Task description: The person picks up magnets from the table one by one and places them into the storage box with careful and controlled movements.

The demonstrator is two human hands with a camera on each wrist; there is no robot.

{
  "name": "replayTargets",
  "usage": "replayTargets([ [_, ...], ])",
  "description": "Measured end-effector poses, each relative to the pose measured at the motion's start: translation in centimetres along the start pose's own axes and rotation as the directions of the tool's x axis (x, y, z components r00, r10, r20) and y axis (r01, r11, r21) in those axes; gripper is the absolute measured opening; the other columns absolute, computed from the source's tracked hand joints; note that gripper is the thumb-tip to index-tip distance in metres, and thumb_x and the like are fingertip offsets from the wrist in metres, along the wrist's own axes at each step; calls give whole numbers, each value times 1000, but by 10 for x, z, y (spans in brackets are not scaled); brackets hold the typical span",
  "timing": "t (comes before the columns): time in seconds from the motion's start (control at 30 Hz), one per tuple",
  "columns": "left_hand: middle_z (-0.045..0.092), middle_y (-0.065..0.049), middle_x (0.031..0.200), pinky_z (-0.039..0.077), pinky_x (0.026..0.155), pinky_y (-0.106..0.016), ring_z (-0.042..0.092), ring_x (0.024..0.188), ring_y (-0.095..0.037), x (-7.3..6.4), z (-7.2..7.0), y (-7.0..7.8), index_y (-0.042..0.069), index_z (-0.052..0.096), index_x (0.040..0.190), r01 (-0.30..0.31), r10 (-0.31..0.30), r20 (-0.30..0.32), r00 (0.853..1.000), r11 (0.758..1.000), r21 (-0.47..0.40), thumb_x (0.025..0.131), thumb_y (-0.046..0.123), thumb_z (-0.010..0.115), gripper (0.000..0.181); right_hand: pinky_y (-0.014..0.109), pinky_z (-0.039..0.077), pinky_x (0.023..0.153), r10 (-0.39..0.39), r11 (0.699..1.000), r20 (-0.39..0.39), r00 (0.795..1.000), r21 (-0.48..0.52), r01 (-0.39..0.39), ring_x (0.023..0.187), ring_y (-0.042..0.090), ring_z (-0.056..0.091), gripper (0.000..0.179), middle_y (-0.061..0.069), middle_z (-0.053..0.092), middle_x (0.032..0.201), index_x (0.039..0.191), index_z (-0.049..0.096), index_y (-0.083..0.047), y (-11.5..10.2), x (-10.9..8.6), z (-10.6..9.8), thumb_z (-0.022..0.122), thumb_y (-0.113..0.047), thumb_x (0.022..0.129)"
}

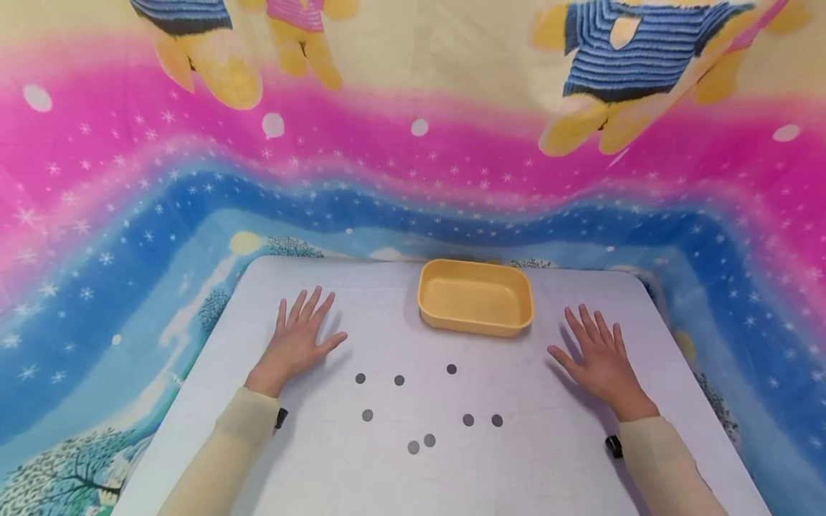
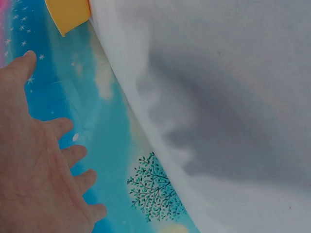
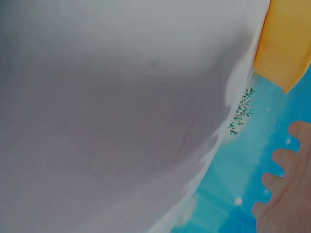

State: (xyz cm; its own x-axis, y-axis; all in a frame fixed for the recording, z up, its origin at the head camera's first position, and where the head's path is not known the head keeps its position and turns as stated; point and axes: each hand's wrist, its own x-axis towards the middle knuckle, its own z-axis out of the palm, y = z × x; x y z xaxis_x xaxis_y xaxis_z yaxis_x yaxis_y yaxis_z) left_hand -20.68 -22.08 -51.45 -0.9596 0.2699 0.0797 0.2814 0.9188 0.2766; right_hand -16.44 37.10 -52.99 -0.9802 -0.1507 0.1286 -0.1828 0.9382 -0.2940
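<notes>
My left hand (image 1: 293,351) hovers over the left side of the white table with its fingers spread and nothing in it. On the opposite side my right hand (image 1: 603,365) is also spread and holds nothing. Between them several small dark grey discs (image 1: 399,380) lie scattered, two of them close together at the front. A yellow rectangular tub (image 1: 477,326) stands at the back of the table, nearer to the right hand. Both wrist views show the palm side of the hand, with part of the tub (image 2: 70,14) (image 3: 282,53) at the upper edge.
A white cloth covers the table (image 1: 335,473). Behind it and along both sides hangs a colourful printed curtain (image 1: 387,165) with bears, snowflakes and trees. A small black piece (image 1: 614,447) sits at the right cuff, and another black piece (image 1: 280,418) at the left cuff.
</notes>
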Motion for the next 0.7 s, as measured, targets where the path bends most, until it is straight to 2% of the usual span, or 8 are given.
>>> replayTargets([
  [0.27, 15, -18, 179, -5, 129, -69, 9, 164, -45, -2, -1, -3, 13, 28, 172, -11, 11, 1, 1000, 1000, 12, 102, 60, 63, 91, 63, -11, 130, 0, 1000, -13, 1000, 10, 0, 164, 47, 2, 95, 21, 8, 179, 174, 15, -16, -5, 4, -1, 63, -59, 104],
  [0.53, 15, -18, 179, -3, 129, -69, 10, 164, -45, -5, 0, -3, 14, 27, 172, -13, 13, 16, 1000, 1000, 5, 102, 61, 63, 91, 60, -13, 131, -19, 999, 3, 1000, 28, 19, 164, 48, 4, 95, 21, 8, 179, 174, 13, -15, -8, 12, -1, 61, -59, 105],
  [0.7, 16, -18, 179, -3, 130, -69, 10, 164, -44, -9, 4, -2, 13, 28, 172, -24, 24, 25, 999, 1000, -2, 102, 61, 63, 91, 59, -9, 132, -30, 998, 12, 999, 52, 29, 165, 45, 3, 95, 18, 7, 180, 174, 12, -16, -12, 22, 1, 60, -61, 105],
])
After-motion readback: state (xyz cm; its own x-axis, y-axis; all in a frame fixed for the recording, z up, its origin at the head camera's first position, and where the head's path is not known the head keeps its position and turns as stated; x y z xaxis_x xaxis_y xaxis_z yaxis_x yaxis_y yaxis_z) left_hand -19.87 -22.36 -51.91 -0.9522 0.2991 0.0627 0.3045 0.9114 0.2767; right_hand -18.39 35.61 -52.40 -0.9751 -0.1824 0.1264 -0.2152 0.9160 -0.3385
